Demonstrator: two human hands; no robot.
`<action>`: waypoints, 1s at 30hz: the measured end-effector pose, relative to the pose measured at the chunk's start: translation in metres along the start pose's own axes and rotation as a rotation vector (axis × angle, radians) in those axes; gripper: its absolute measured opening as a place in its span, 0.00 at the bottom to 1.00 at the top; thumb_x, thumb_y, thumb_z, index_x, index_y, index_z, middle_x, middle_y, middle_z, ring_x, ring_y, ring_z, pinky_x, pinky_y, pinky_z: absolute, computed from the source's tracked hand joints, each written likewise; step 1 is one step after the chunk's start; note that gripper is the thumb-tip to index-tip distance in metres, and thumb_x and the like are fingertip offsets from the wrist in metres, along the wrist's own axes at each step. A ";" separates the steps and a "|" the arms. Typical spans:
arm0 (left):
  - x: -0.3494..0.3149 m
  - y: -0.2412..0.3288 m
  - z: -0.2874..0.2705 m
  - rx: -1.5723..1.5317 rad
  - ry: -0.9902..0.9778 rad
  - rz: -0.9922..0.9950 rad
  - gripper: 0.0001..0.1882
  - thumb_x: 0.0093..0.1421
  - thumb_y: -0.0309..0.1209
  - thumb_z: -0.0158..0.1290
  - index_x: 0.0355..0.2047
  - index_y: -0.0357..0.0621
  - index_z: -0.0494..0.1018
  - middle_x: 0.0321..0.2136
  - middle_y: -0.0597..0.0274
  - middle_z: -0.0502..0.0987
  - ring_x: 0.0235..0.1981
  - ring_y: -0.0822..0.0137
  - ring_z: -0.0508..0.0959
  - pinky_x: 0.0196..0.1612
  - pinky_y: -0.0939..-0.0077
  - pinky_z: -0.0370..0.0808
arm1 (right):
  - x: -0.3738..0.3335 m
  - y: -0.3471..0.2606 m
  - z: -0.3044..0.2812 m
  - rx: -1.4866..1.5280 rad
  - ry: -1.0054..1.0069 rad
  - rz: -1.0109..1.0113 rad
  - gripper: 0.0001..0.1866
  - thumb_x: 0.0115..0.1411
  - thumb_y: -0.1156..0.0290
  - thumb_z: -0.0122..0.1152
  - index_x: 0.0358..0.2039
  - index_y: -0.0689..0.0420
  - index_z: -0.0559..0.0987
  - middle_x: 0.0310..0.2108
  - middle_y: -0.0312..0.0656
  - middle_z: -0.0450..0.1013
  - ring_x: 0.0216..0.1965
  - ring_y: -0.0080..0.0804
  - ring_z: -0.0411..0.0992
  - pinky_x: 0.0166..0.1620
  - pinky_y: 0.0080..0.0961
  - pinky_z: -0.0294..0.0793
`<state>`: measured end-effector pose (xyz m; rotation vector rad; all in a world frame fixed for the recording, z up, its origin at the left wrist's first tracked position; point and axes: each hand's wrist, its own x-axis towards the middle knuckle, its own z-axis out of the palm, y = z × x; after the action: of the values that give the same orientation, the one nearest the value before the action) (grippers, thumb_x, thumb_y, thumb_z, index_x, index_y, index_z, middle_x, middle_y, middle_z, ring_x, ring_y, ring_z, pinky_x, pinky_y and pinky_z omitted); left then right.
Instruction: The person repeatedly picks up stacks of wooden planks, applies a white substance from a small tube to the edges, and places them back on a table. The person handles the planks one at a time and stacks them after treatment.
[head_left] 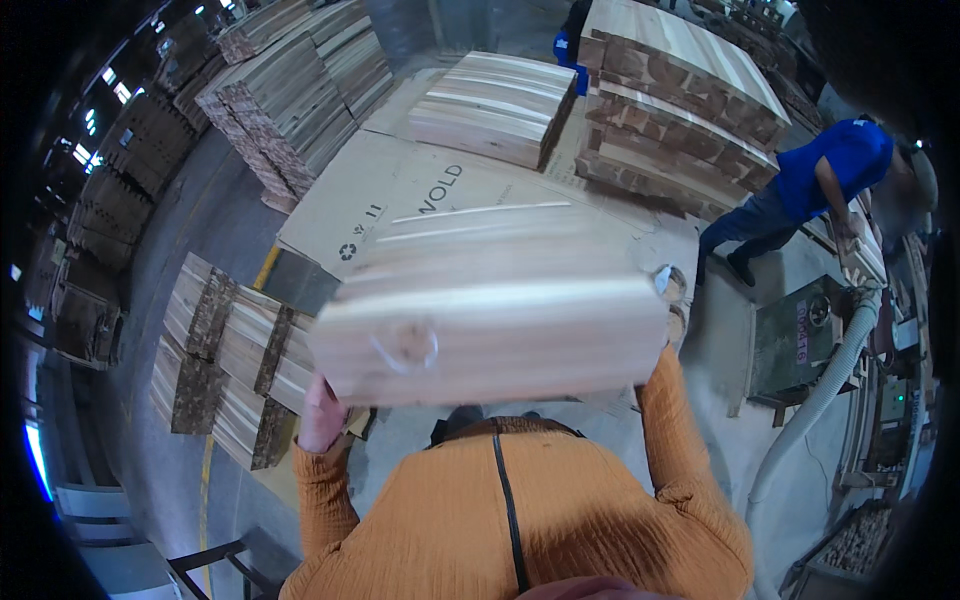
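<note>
A wide pale wooden panel (510, 345) with a dark knot is held up in front of me, blurred by motion. My left hand (321, 416) grips its lower left corner, the fingers partly hidden behind it. At the right end, my right hand (660, 368) is closed on the edge and mostly covered by the wood. More pale wood shows just beyond the panel's far edge; I cannot tell whether it is separate boards. Below lies a printed cardboard sheet (335, 205). Two small round objects (670, 284) sit beside the panel's right end.
On the cardboard's far part rests a stack of boards (490, 105). Tall wood stacks (300, 100) stand far left, others (680, 110) far right. Board piles (235, 350) lie left. A co-worker in blue (835, 165) stands right, near a green machine (800, 340) and grey hose (815, 400).
</note>
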<state>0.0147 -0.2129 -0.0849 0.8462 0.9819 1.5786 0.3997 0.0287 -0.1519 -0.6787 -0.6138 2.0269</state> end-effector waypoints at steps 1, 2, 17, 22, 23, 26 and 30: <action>0.005 0.001 0.017 0.168 0.024 0.101 0.35 0.53 0.39 0.51 0.58 0.38 0.53 0.53 0.53 0.63 0.56 0.61 0.62 0.55 0.67 0.62 | -0.002 -0.020 0.018 -0.450 -0.073 -0.272 0.21 0.61 0.57 0.41 0.47 0.59 0.68 0.42 0.39 0.71 0.41 0.30 0.69 0.46 0.27 0.69; 0.013 0.001 0.031 0.337 0.041 0.197 0.38 0.47 0.34 0.58 0.57 0.38 0.54 0.52 0.54 0.64 0.55 0.62 0.64 0.54 0.68 0.63 | 0.000 -0.033 0.031 -0.517 -0.127 -0.353 0.21 0.61 0.57 0.40 0.48 0.59 0.68 0.42 0.40 0.70 0.42 0.32 0.69 0.47 0.28 0.68; 0.156 -0.003 0.035 0.328 0.015 0.851 0.62 0.33 0.43 0.66 0.62 0.39 0.37 0.57 0.54 0.55 0.55 0.59 0.61 0.56 0.66 0.62 | -0.025 -0.101 -0.026 0.193 -0.033 -0.272 0.16 0.57 0.60 0.49 0.41 0.57 0.71 0.34 0.37 0.68 0.27 0.26 0.63 0.31 0.22 0.65; 0.154 0.007 0.079 0.279 0.015 0.912 0.59 0.38 0.42 0.63 0.62 0.38 0.37 0.56 0.53 0.56 0.55 0.59 0.62 0.56 0.66 0.63 | -0.046 -0.123 -0.055 -0.066 0.256 -0.454 0.13 0.57 0.62 0.51 0.38 0.57 0.72 0.26 0.32 0.66 0.22 0.19 0.61 0.23 0.16 0.62; 0.151 0.009 0.089 0.327 0.056 0.934 0.56 0.40 0.44 0.61 0.62 0.38 0.39 0.56 0.52 0.56 0.55 0.58 0.62 0.56 0.68 0.62 | -0.048 -0.128 -0.054 -0.133 0.320 -0.469 0.11 0.57 0.64 0.52 0.37 0.57 0.73 0.24 0.30 0.67 0.19 0.16 0.61 0.20 0.13 0.60; 0.153 0.011 0.105 0.391 0.163 0.928 0.54 0.40 0.43 0.61 0.61 0.37 0.42 0.57 0.51 0.55 0.57 0.58 0.60 0.57 0.68 0.60 | -0.052 -0.135 -0.065 -0.461 0.492 -0.547 0.10 0.57 0.66 0.53 0.37 0.56 0.74 0.22 0.29 0.68 0.17 0.14 0.61 0.19 0.11 0.59; 0.179 -0.022 0.040 0.434 0.368 0.900 0.45 0.43 0.32 0.56 0.60 0.37 0.48 0.56 0.52 0.56 0.56 0.61 0.59 0.58 0.68 0.56 | -0.033 -0.130 -0.107 -0.939 0.493 -0.559 0.10 0.55 0.67 0.56 0.34 0.58 0.78 0.23 0.29 0.69 0.20 0.14 0.63 0.21 0.12 0.60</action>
<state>0.0221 -0.0285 -0.0815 1.4641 1.3305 2.3835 0.5625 0.0805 -0.1385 -1.3108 -1.2836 0.9245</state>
